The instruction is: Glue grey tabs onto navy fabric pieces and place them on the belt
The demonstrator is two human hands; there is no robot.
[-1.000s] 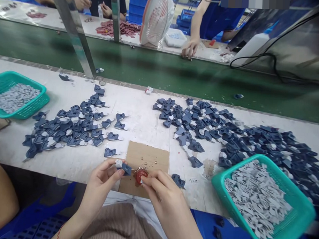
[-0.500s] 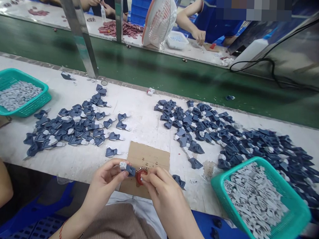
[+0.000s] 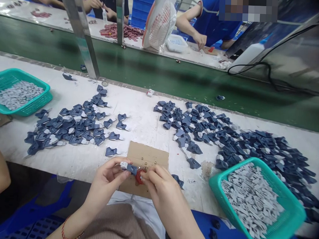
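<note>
My left hand pinches a dark blue plastic part with a pale grey end piece between thumb and fingers. Right beside it, my right hand has its fingertips pressed together over a round red item. Whatever those fingers grip is too small to make out. Beneath both hands lies a piece of brown cardboard with several small metal bits on it. One blue part rests just left of the cardboard, and another is close to my right hand.
Piles of blue parts lie left and right. Green baskets of grey pieces stand at far left and near right. Behind the table runs a green belt with a metal post. Co-workers' hands are across it.
Both hands stay nearly in place; the blue part sits slightly closer over the red item. Small pieces on the green belt have shifted left. The view has moved a little.
</note>
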